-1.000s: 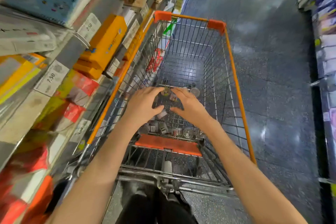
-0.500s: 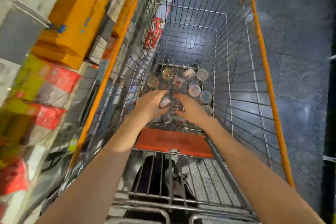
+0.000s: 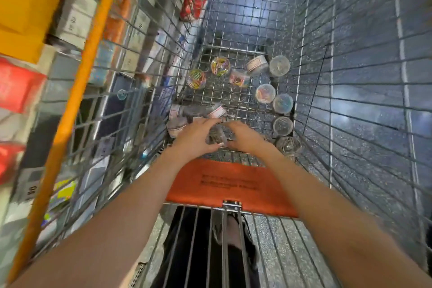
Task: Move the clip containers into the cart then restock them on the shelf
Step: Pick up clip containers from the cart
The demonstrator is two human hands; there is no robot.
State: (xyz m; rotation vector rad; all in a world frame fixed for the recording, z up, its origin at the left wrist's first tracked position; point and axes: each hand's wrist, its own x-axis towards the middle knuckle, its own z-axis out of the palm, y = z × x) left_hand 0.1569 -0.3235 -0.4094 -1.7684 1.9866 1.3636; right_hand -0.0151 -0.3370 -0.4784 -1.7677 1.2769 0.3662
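Both hands, left hand (image 3: 195, 134) and right hand (image 3: 245, 137), jointly cup one clip container (image 3: 216, 137) between them, near cart (image 3: 332, 100) floor's handle-side edge.

floor (image 3: 364, 105): dark speckled, glossy | left: stocked shelving (image 3: 25, 82), blurred

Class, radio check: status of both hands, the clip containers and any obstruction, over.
Left hand and right hand together hold one clip container. Other clip containers lie on cart floor. Orange seat flap beneath forearms, no obstruction seen.
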